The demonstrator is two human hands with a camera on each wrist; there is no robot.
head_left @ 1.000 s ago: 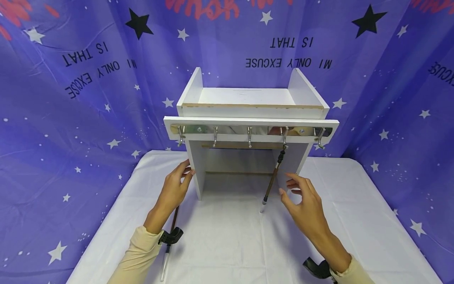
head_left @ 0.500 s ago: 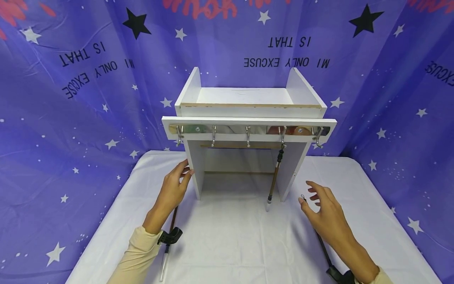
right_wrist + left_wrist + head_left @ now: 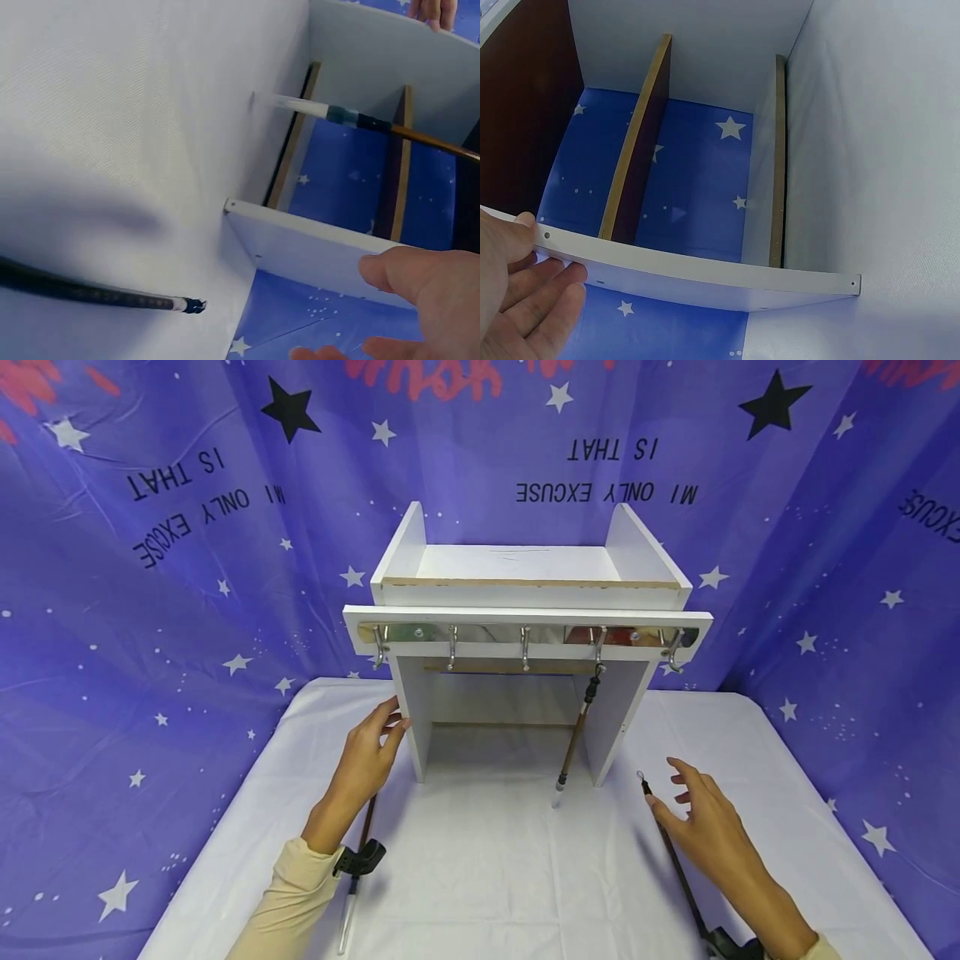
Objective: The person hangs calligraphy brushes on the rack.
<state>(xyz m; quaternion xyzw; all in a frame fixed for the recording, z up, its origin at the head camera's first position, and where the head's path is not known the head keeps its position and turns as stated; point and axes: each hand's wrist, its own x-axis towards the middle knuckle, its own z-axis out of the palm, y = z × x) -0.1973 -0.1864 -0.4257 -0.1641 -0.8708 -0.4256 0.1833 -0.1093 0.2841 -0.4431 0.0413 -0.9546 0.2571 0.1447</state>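
In the head view a white shelf (image 3: 525, 596) stands on the table, with a rail of metal hooks (image 3: 487, 634) along its front. My left hand (image 3: 363, 760) pinches the edge of its left side panel (image 3: 705, 266), thumb inside and fingers outside in the left wrist view. From one hook a brown-handled calligraphy brush (image 3: 574, 742) hangs by its loop, pale tip down. My right hand (image 3: 708, 818), fingers spread and loosely bent, holds nothing. It hovers right of the shelf, beside a dark brush (image 3: 678, 864) with a wire loop at its upper end.
Under my left wrist lies another brush (image 3: 367, 822) with a clear tip cover. White cloth (image 3: 487, 877) spreads over the table. A purple star-printed curtain (image 3: 480, 460) closes off the back and sides. Inside the shelf, crosswise boards (image 3: 634, 142) join the panels.
My right hand has moved away from the hanging brush, to the right and nearer to me, uncovering the dark brush. The hanging brush has swung slightly. My left hand stays on the panel.
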